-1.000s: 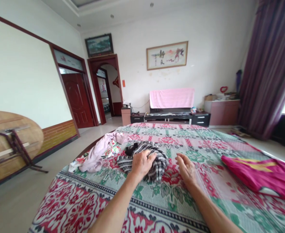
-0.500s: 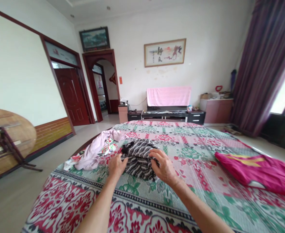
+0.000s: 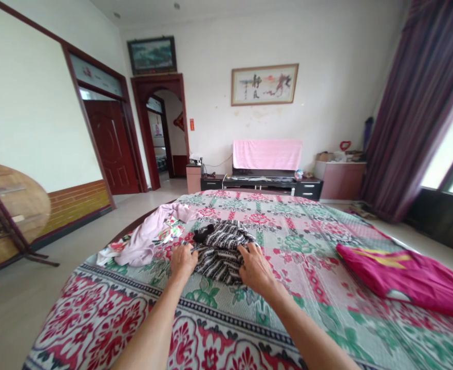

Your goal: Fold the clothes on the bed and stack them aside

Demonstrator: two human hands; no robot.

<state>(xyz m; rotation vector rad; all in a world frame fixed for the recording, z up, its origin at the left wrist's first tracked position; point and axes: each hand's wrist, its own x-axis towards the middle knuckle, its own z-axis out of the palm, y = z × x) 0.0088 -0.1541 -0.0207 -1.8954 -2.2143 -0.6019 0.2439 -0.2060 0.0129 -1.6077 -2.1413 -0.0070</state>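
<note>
In the head view a black-and-white striped knit garment (image 3: pixel 223 261) lies folded over on the flowered cloth, with a dark bunched part at its upper left. My left hand (image 3: pixel 184 261) is at its left edge, thumb and fingers closed on the fabric. At the opposite edge my right hand (image 3: pixel 258 267) has its fingers bent down and pinched on the knit. Parts of my fingertips are hidden against the fabric.
A crumpled pale pink garment (image 3: pixel 146 237) with printed patches lies to the left. A folded magenta garment (image 3: pixel 407 275) lies at the right. The flowered cloth (image 3: pixel 288 252) covers the round table. A folded round tabletop (image 3: pixel 11 205) leans at far left.
My right hand has lowered from above the garment to its right edge, and its fingers have closed there. My left hand stays at the left edge. The camera view has shifted slightly.
</note>
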